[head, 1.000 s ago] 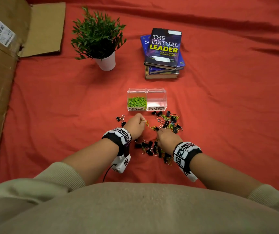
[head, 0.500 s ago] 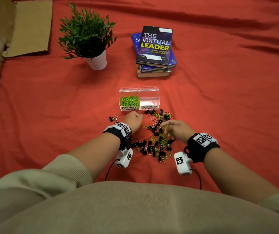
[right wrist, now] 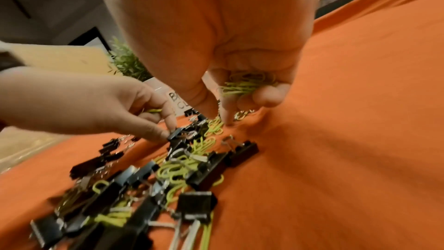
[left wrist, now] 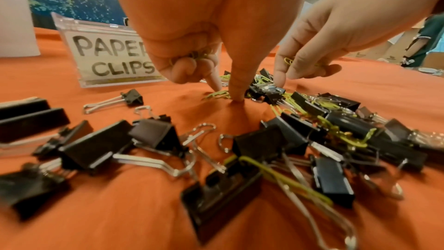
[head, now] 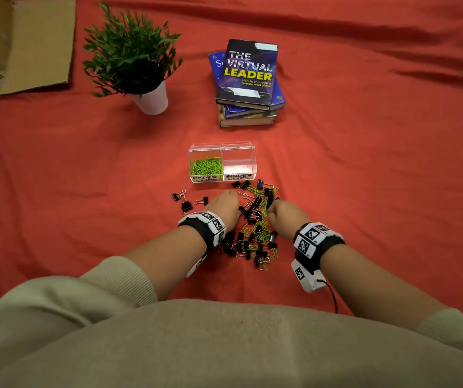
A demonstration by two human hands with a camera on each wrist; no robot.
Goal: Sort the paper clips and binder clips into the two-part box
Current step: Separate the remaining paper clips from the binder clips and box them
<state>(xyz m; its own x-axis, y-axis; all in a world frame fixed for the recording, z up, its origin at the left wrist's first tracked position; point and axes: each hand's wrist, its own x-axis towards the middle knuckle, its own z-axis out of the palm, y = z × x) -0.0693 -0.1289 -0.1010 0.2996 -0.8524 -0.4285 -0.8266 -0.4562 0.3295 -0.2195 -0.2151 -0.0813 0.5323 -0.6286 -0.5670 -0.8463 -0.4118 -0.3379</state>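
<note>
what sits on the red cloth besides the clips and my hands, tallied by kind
green potted plant in a white pot: 1
clear plastic two-part box: 1
stack of books: 1
brown cardboard box: 1
total: 4

A potted plant [head: 129, 57] in a white pot stands on the red cloth [head: 364, 163], well beyond the fingers. A stack of books [head: 248, 82] sits beside it; flattened cardboard [head: 37, 43] lies far left.

Head view high above, wrist views close, sharing clip pile [head: 254, 222]
</note>
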